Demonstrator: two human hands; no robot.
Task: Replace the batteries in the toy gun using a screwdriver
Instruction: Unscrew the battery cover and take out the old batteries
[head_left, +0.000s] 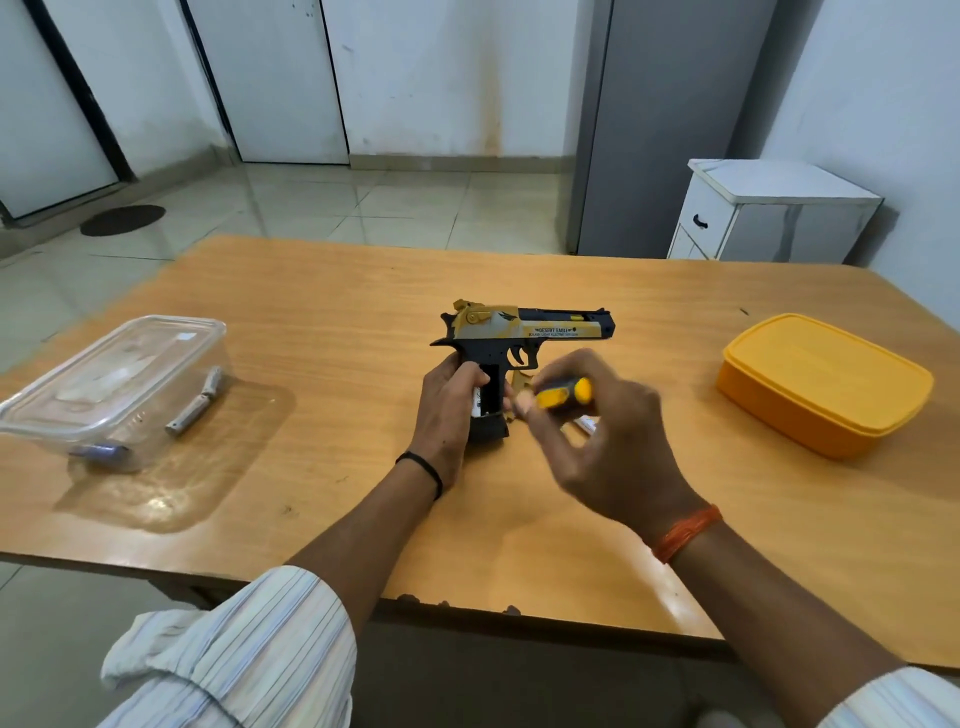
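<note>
Already the toy gun (524, 338) stands mid-table with its grip open and dark inside; a battery seems to sit in it, so closing and screwing likely remain. The left hand (449, 410) curls round the grip. Right of the gun, the right hand (597, 431) pinches the screwdriver (563, 392). The slide reads "DESERT EAGLE". Left of the gun, a clear box (111, 384) holds batteries (200, 402).
</note>
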